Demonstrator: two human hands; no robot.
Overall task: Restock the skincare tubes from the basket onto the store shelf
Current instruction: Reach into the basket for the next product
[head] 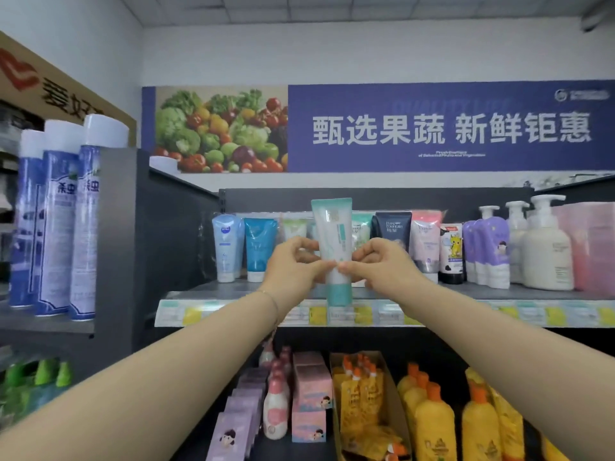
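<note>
Holding a teal-and-white skincare tube (334,247) upright, cap end down, both hands met at its lower body in front of the upper shelf (233,289). We noted the left hand (294,261) closed on the tube's left side and the right hand (382,264) closed on its right side, thumbs nearly touching across the front. The tube's own print was too blurred for us to read. Its cap hung just in front of the price-label strip (466,314) along the shelf edge, whose tags we could not read.

Behind it stood a row of tubes: a pale blue tube (226,247) with a round dark badge, a bright blue tube (258,247), and a navy tube (392,229) marked "Pure Fountain". Further right we recorded a pink tube (426,241), a small cow-print tube (451,254), purple pouches (487,251) and white pump bottles (545,254).

On the side shelf at left stood blue spray cans (55,211) showing the characters "杀虫". The wall banner (449,128) read "甄选果蔬 新鲜钜惠". Orange bottles (432,424) filled the lower shelf.
</note>
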